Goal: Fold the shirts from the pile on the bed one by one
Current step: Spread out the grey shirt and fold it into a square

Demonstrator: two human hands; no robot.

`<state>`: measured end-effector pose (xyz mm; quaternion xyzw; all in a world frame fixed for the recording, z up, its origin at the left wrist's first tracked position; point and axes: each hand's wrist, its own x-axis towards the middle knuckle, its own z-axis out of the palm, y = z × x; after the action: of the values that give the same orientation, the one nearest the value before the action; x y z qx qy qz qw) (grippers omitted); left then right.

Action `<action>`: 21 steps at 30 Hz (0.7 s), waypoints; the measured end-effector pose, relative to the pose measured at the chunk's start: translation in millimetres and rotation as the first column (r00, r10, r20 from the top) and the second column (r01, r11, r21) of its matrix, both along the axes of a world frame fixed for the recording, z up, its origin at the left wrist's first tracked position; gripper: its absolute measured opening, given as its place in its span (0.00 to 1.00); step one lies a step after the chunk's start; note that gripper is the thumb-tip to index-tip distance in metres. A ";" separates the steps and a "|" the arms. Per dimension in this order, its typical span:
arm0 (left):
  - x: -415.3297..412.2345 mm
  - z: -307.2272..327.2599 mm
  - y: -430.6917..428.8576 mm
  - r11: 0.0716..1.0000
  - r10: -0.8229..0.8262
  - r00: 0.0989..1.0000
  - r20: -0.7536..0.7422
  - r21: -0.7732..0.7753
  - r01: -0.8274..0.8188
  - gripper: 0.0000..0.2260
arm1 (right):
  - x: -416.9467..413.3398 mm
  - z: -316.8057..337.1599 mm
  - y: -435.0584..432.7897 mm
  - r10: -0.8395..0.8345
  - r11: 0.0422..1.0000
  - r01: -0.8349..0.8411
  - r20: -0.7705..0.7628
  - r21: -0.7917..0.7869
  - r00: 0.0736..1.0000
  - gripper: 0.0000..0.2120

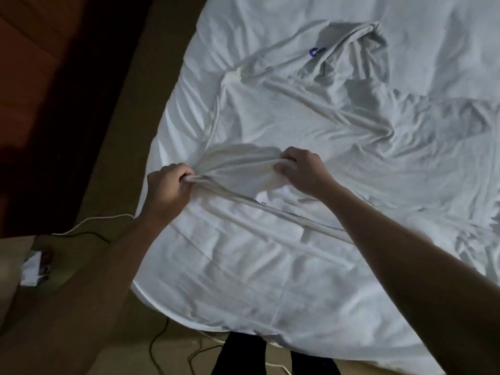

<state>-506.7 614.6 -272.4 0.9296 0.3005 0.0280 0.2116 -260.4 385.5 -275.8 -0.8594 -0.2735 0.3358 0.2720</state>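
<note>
1. Left grip (pixel 167 190): a bare hand, seen from the back, knuckles and thumb showing.
2. Right grip (pixel 300 169): a bare hand too, its back and thumb side in view.
3. Left forearm (pixel 108 266), behind the left grip: bare from the wrist to the frame edge, dim in shadow.
4. Right forearm (pixel 405 253), behind the right grip: bare along its whole visible length.
5. Trousers (pixel 240 355), below and between the grips: dark, near black, on two legs.

A white shirt (pixel 284 123) lies rumpled on the bed (pixel 243 280), near edge bunched, a greyish shirt (pixel 359 47) crumpled beyond.
</note>
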 end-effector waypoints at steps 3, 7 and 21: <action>10.0 3.8 10.0 0.995 0.087 0.995 0.050 -0.046 -0.085 0.05 | 6.8 1.1 -0.9 -0.160 0.986 0.161 -0.023 0.038 0.987 0.07; 16.1 -2.4 6.1 0.941 0.216 0.976 -0.014 -0.266 -0.212 0.05 | 2.6 -12.1 -4.0 -0.090 0.995 0.093 0.071 -0.033 0.993 0.18; 9.9 7.0 39.0 0.990 -0.110 0.977 0.184 0.103 0.093 0.13 | -80.9 -11.4 18.7 0.332 0.937 -0.348 0.383 -0.028 0.862 0.27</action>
<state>-496.8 653.6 -265.3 0.9458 0.2295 0.1195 0.1963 -341.3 404.2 -287.2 -0.8404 -0.4754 0.1987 0.1681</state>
